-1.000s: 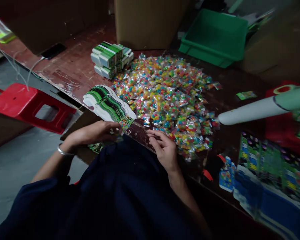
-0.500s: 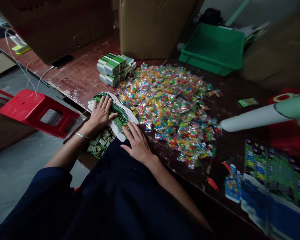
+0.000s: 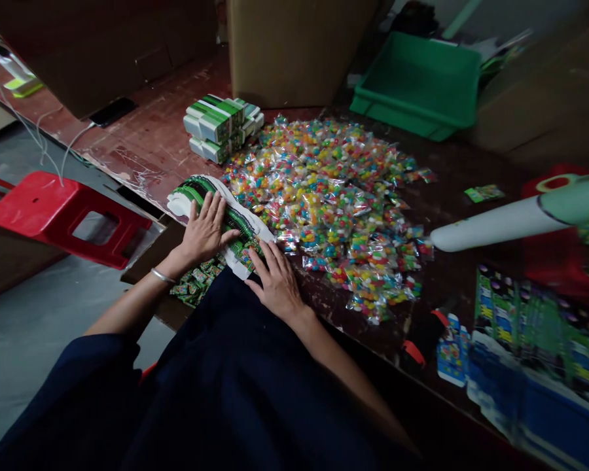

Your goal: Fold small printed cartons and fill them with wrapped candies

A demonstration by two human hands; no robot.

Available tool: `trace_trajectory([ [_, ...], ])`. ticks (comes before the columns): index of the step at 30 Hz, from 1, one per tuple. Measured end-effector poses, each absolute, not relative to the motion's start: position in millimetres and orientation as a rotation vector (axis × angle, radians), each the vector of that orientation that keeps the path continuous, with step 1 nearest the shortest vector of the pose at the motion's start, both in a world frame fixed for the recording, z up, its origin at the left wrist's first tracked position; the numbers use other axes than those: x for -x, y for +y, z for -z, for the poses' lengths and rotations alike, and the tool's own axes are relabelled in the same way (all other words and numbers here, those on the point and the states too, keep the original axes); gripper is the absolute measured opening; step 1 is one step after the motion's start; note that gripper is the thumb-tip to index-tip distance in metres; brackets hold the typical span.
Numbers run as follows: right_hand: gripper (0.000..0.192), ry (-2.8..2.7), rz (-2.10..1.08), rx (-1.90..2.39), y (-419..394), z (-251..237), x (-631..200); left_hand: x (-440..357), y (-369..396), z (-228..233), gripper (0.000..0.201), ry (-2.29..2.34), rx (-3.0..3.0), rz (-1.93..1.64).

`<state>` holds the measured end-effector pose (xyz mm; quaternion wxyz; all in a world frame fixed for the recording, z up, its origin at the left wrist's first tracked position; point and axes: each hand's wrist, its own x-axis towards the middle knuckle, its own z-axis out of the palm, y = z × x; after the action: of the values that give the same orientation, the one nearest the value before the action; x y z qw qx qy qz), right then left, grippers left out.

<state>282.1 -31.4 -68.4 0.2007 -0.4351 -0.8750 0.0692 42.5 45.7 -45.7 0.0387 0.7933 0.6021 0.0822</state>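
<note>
My left hand [image 3: 205,229] lies flat, fingers spread, on a fanned stack of flat green-and-white carton blanks [image 3: 186,191] at the table's near left edge. My right hand [image 3: 276,281] rests on the near end of the same stack, its fingertips on the printed end of the blanks. Just right of the stack spreads a big heap of clear packets of coloured candy [image 3: 328,196]. Folded green-and-white boxes [image 3: 218,124] are stacked behind the blanks. Small green printed pieces [image 3: 196,282] lie under the stack's near edge.
A green plastic bin [image 3: 417,85] and a brown cardboard box [image 3: 294,46] stand at the back. A white and green tube [image 3: 515,216] juts in from the right above printed blue-green sheets [image 3: 535,327]. A red stool [image 3: 53,212] stands on the floor left.
One second ago both hands were close to my lap with small pieces. They have since moved forward onto the stack of carton blanks and stayed pressed there.
</note>
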Motion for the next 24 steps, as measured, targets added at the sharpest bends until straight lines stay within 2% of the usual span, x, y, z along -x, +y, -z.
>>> trace_trajectory([
  [12, 0.065, -2.428, -0.177, 1.288, -52, 67, -328, -108, 14, 56, 0.088, 1.719, -2.514, -0.281],
  [20, 0.068, -2.373, -0.249, 1.375, -59, 61, -346, -131, -1, 51, 0.082, 1.592, -2.563, -0.227],
  [24, 0.063, -2.364, -0.262, 1.391, -57, 56, -348, -124, -5, 48, 0.069, 1.486, -2.603, -0.255],
])
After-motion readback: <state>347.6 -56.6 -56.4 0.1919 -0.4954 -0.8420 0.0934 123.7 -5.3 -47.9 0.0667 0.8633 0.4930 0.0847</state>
